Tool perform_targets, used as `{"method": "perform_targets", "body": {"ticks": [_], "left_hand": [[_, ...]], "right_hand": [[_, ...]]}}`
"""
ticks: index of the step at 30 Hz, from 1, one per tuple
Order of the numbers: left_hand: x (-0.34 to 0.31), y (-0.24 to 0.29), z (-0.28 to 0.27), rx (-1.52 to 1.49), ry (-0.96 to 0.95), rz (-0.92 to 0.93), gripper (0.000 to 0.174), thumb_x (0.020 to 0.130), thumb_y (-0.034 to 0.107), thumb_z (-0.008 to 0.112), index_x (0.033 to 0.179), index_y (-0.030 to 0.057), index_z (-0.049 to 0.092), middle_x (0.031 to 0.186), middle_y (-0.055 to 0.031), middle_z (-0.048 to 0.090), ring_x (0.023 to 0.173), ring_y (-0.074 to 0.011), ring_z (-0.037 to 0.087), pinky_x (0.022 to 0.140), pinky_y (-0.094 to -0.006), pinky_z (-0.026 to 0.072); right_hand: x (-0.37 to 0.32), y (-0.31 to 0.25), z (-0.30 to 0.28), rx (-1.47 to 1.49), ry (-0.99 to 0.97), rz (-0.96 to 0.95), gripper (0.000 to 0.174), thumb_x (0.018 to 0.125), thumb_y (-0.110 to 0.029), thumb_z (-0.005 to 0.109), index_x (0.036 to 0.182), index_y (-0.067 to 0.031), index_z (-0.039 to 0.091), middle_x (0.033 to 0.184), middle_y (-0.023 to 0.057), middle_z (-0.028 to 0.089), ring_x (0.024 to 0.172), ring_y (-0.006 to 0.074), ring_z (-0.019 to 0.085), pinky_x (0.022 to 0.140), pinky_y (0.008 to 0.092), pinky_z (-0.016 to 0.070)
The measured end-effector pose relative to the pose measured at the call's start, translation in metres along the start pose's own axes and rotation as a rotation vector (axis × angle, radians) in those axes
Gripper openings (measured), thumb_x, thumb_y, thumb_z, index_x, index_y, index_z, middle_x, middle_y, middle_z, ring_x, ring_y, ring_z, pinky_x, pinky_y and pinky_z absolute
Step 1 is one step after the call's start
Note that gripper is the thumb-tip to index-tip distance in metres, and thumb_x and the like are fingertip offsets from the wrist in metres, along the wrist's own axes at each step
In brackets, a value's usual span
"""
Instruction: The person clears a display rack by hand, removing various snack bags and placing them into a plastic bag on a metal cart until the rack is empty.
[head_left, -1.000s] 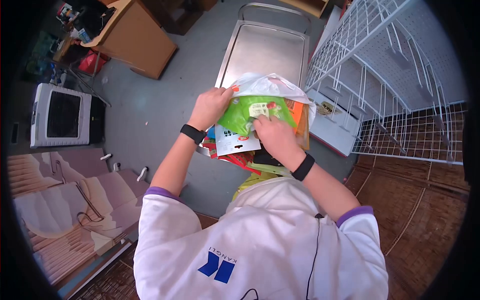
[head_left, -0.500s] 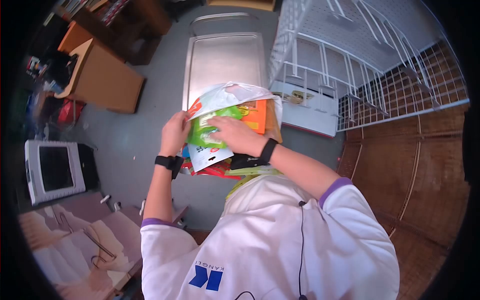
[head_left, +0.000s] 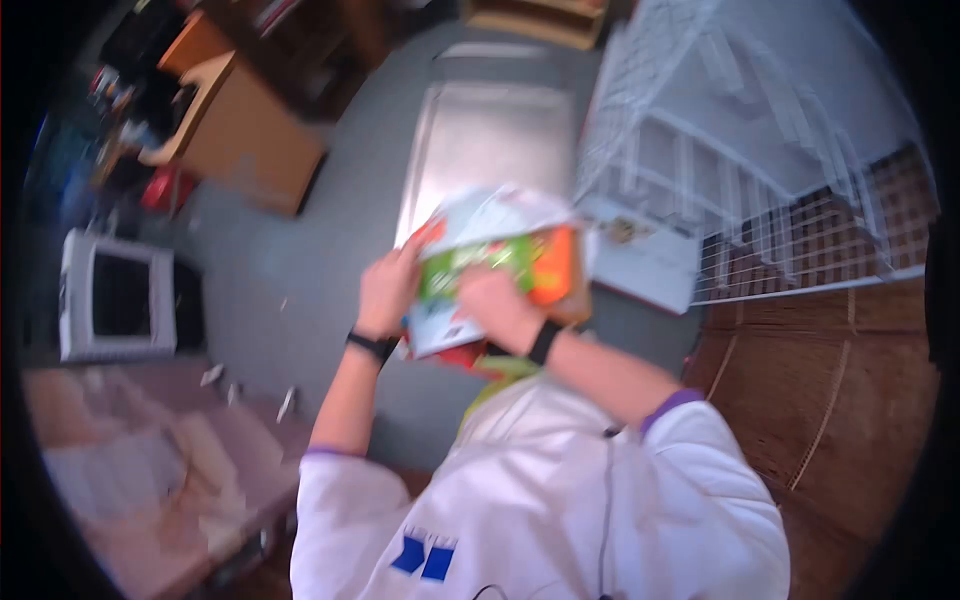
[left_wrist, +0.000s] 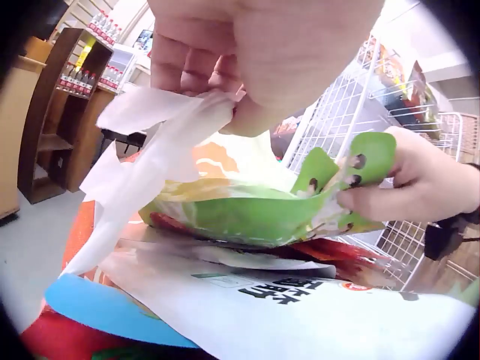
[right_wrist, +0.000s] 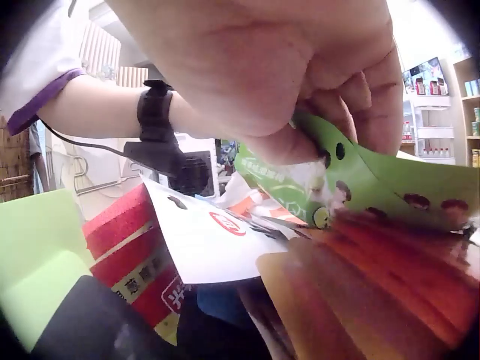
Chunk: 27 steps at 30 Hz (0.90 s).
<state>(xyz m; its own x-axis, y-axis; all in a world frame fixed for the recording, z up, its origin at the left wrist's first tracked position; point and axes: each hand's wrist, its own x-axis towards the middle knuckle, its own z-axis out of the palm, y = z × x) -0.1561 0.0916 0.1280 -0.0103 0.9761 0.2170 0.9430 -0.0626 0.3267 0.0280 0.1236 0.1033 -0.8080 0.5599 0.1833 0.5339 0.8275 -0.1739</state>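
Observation:
A white plastic bag (head_left: 500,215) full of snack packets lies at the near end of a metal cart. My left hand (head_left: 388,290) pinches the bag's edge, the crumpled white film (left_wrist: 161,135) hanging from its fingers in the left wrist view. The right hand (head_left: 495,305) grips a green packet (left_wrist: 247,217) by its edge, thumb and fingers closed on it in the right wrist view (right_wrist: 300,97). Beneath the green packet is a white packet with black print (right_wrist: 217,236). Orange (head_left: 553,265) and red (right_wrist: 139,255) packets are beside them.
The bare metal cart top (head_left: 490,130) extends beyond the bag. A white wire rack (head_left: 700,170) and a white box (head_left: 645,260) are at the right. An air cooler (head_left: 118,300) and a wooden desk (head_left: 250,140) stand at the left.
The right hand has shifted down and toward me on the green packet, its fingers now curled rather than spread. The left hand still holds the bag's edge. The head view has swung about.

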Motion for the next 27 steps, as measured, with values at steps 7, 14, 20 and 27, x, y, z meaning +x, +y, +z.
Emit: {"method": "perform_targets", "body": {"ticks": [7, 14, 20, 27], "left_hand": [[0.004, -0.005, 0.006, -0.342, -0.119, -0.130, 0.021, 0.081, 0.005, 0.059, 0.102, 0.0028, 0.057, 0.078, -0.0179, 0.059, 0.069, -0.0340, 0.059, 0.062, -0.0419, 0.0472], [-0.024, -0.015, 0.003, -0.476, -0.015, -0.057, 0.027, 0.080, 0.000, 0.059, 0.106, -0.0017, 0.056, 0.095, -0.0146, 0.055, 0.084, -0.0283, 0.057, 0.075, -0.0333, 0.0473], [-0.046, 0.042, -0.033, -0.929, -0.006, -0.323, 0.029, 0.088, 0.013, 0.057, 0.114, -0.0008, 0.057, 0.119, -0.0252, 0.054, 0.108, -0.0400, 0.052, 0.091, -0.0419, 0.0420], [-0.071, 0.079, 0.023, -0.377, -0.105, 0.167, 0.047, 0.077, 0.006, 0.063, 0.122, 0.0030, 0.052, 0.120, -0.0221, 0.051, 0.113, -0.0398, 0.045, 0.098, -0.0447, 0.0365]], "right_hand": [[0.041, 0.009, 0.037, 0.006, 0.039, -0.146, 0.019, 0.077, -0.013, 0.053, 0.091, -0.0042, 0.063, 0.098, 0.0097, 0.058, 0.099, 0.0251, 0.052, 0.087, 0.0358, 0.0430], [0.000, 0.020, -0.022, 0.319, 0.032, -0.174, 0.053, 0.071, -0.020, 0.071, 0.119, -0.0064, 0.053, 0.130, 0.0165, 0.044, 0.119, 0.0343, 0.044, 0.103, 0.0447, 0.0342], [-0.073, 0.059, -0.066, 0.343, 0.086, -0.029, 0.031, 0.081, -0.008, 0.055, 0.111, -0.0017, 0.057, 0.114, 0.0140, 0.056, 0.108, 0.0303, 0.051, 0.096, 0.0384, 0.0403], [-0.176, 0.100, -0.058, 0.285, -0.096, 0.398, 0.022, 0.087, -0.018, 0.055, 0.107, -0.0095, 0.061, 0.091, 0.0134, 0.064, 0.086, 0.0326, 0.062, 0.075, 0.0435, 0.0495]]}}
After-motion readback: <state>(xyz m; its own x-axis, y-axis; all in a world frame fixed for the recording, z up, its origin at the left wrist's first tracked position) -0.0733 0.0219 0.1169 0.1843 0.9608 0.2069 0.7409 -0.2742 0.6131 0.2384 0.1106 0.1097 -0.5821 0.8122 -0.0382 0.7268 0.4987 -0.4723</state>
